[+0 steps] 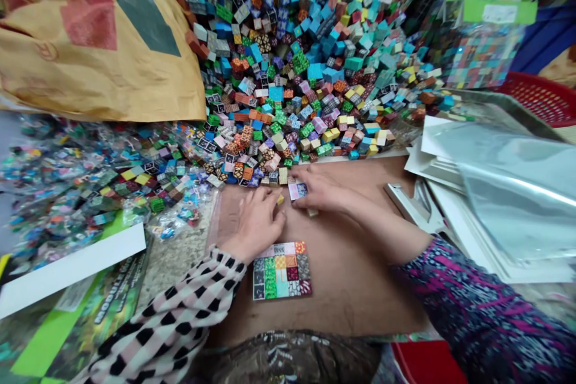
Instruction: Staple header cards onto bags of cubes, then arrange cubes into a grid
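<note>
My right hand (pixel 320 189) is closed around a few small lavender and purple patterned cubes (pixel 297 191), thumb on the near side and fingers on the far side. A pale cube (pixel 312 212) shows just below that thumb. Beside it my left hand (pixel 260 221) is bent over the board, with a small yellow cube (pixel 279 199) between its fingertips and thumb; the palm side is hidden. Just below the left hand lies a flat square block of patterned cubes (pixel 282 273) in rows, green, grey, orange, dark red and white; the wrist partly covers its top corner.
A brown board (pixel 360 276) lies in front of me. Behind it rises a big heap of loose cubes (pixel 288 84). A yellow printed sack (pixel 103 36) stands at left, over small bagged pieces. At right are a stapler (pixel 411 207), clear plastic sleeves (pixel 517 192) and a red basket (pixel 544 96).
</note>
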